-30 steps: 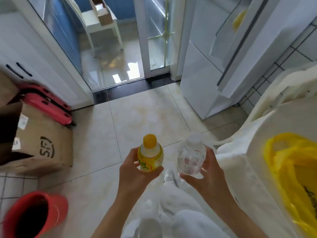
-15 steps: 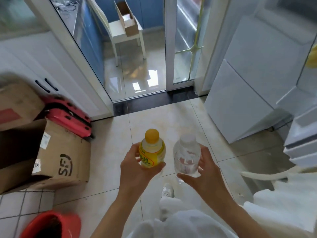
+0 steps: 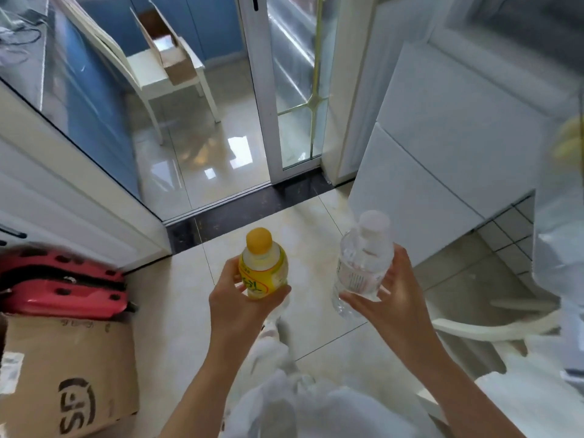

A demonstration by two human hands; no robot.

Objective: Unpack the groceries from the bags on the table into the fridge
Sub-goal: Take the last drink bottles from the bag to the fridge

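Two bottles are up in front of the person, one in each hand, above the tiled floor [image 3: 177,305]. The yellow bottle [image 3: 263,267] has a yellow cap and a yellow label with red writing; it stands upright in the left hand [image 3: 240,303], whose fingers and thumb curl round its lower half from below. The clear bottle [image 3: 361,262] has a white cap and a pale label with small print; it tilts slightly to the right and sits in the right hand [image 3: 387,300], the thumb against its near side and the fingers wrapped up behind it. The two bottles are near each other but apart, with floor showing between them.

Ahead and to the right stands the white fridge [image 3: 448,159], its doors shut on the side that shows; a blurred yellow patch at the right edge is too smeared to identify. To the left of the fridge is a sliding glass door [image 3: 294,90], and beyond the threshold a white chair [image 3: 164,67] carries an open cardboard carton [image 3: 170,52]. On the floor at lower left sits a brown cardboard box [image 3: 69,377] printed with black letters, and just behind it lies a red suitcase [image 3: 60,286] against a white cabinet [image 3: 63,197]. The person's white-trousered legs [image 3: 284,403] fill the bottom centre.
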